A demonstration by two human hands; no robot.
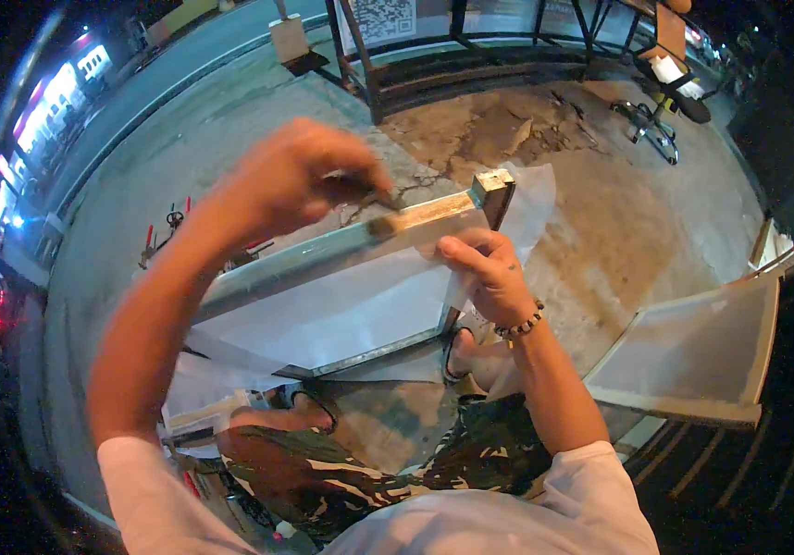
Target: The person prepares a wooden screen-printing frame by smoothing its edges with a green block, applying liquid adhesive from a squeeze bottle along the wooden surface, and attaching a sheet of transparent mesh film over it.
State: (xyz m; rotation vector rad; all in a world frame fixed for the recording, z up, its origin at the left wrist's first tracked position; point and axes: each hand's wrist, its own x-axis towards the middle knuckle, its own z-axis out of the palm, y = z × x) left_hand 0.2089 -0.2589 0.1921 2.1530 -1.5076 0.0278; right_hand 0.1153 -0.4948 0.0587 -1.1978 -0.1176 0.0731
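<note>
A rectangular frame [323, 248] stands tilted in front of me, with white mesh cloth [360, 305] over its face and hanging past its far right corner. Along the top bar, the right end shows a bare, yellowish strip [434, 211]. My left hand [309, 176] is above this bar, blurred, with curled fingers. A small dark thing [381, 226] touches the bar just below them; I cannot make out its kind. My right hand [492, 273], with a beaded bracelet at the wrist, pinches the mesh cloth near the frame's right corner.
Another mesh-covered frame [693, 342] leans at my right. Red-handled tools [170, 222] lie on the concrete floor beyond the left forearm. A wheeled chair [661, 102] stands at the far right, and a dark metal rack [369, 69] at the back. My feet are below the frame.
</note>
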